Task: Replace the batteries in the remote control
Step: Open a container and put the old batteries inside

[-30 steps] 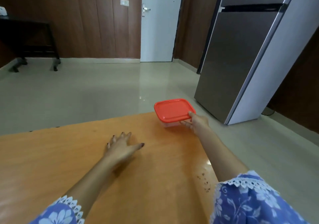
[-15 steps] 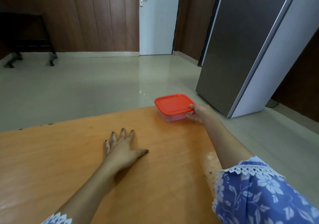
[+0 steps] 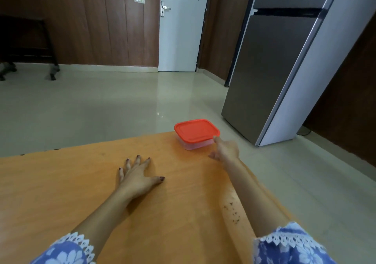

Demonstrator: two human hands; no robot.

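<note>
Both hands open: right hand (image 3: 225, 150) fingertip touching container (image 3: 196, 134); left hand (image 3: 136, 177) flat.

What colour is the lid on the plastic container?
Orange-red lid, on a clear container; seen in the head view.

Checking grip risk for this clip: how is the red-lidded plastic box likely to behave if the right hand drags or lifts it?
The box looks low and wide, so it should slide rather than tip. Its thin clear walls suggest it is light and fairly stiff. It sits near the table corner on a glossy top, so a push could send it off; the right hand only touches its near edge.
</note>
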